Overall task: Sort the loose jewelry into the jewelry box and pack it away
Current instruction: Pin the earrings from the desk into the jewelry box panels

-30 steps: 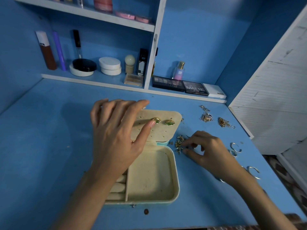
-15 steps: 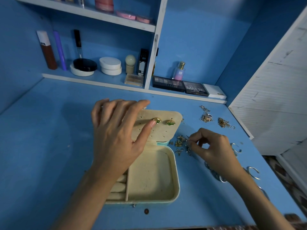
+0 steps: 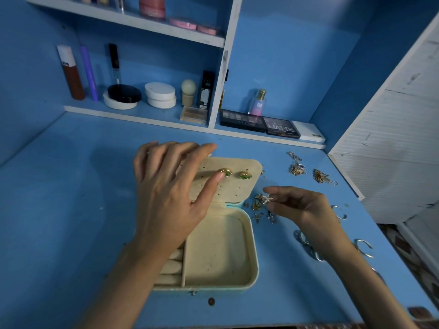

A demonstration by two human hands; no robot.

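A cream jewelry box (image 3: 253, 252) lies open on the blue desk. Its lid panel (image 3: 235, 188) is tipped back and carries two gold earrings with green stones (image 3: 244, 175). My left hand (image 3: 171, 195) rests spread over the lid's left part, thumb tip beside the left earring. My right hand (image 3: 301, 207) hovers just right of the box and pinches a small silver star-shaped earring (image 3: 268, 198) above a heap of small gold pieces (image 3: 257, 203). Ring rolls show in the box's left compartment (image 3: 171, 267).
More loose jewelry lies to the right: gold and silver tangles (image 3: 297, 168), (image 3: 320, 176) and silver hoops (image 3: 363, 248), (image 3: 338, 211). Cosmetics fill the back shelf (image 3: 190, 125). A white cabinet (image 3: 392, 138) stands at the right. A dark spot (image 3: 211, 301) marks the desk before the box.
My right hand has lifted from the heap of small pieces, turned slightly and now holds up a star-shaped earring. My left hand has stayed on the lid.
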